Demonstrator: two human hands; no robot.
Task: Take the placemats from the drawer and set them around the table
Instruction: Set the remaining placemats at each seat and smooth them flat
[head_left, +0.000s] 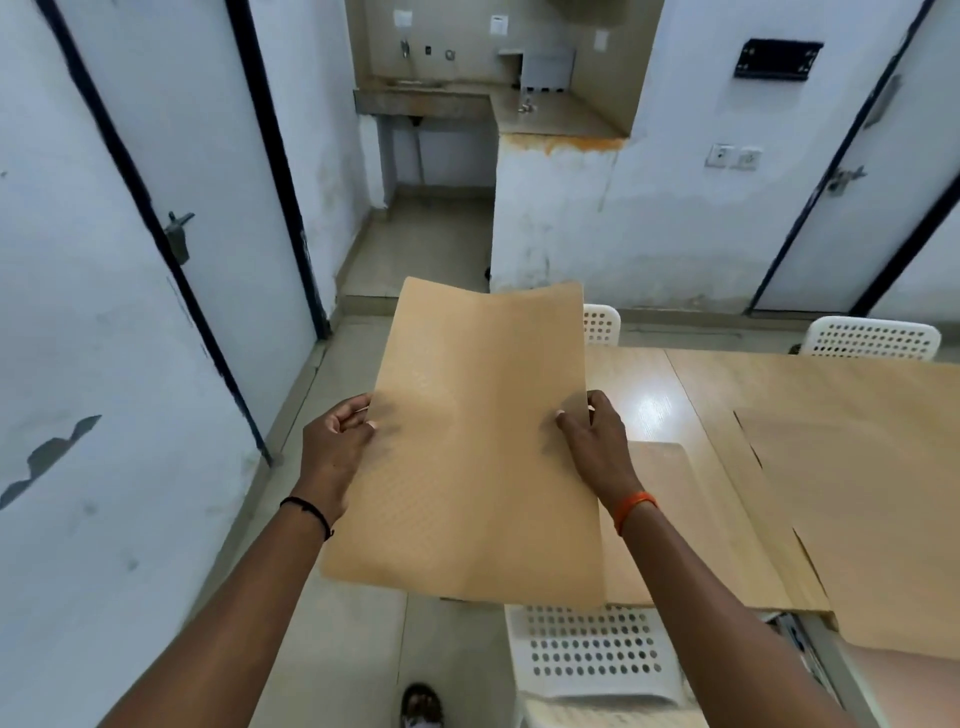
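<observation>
Thin tan rectangular placemat mid-frame, held in air, long axis pointing away. Left hand pinches left edge, right hand right edge. Glossy wooden worktop lies rightward, right hand nearer.

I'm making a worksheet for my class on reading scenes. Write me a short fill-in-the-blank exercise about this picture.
1. The tan placemat in the air is held by ____ hands, the left hand and the right hand.
2. The right wrist wears an ____ band.
3. The white chairs at the table have backs dotted with round ____.
4. Another placemat lies flat on the ____.

Missing words: two; orange; holes; table
</observation>
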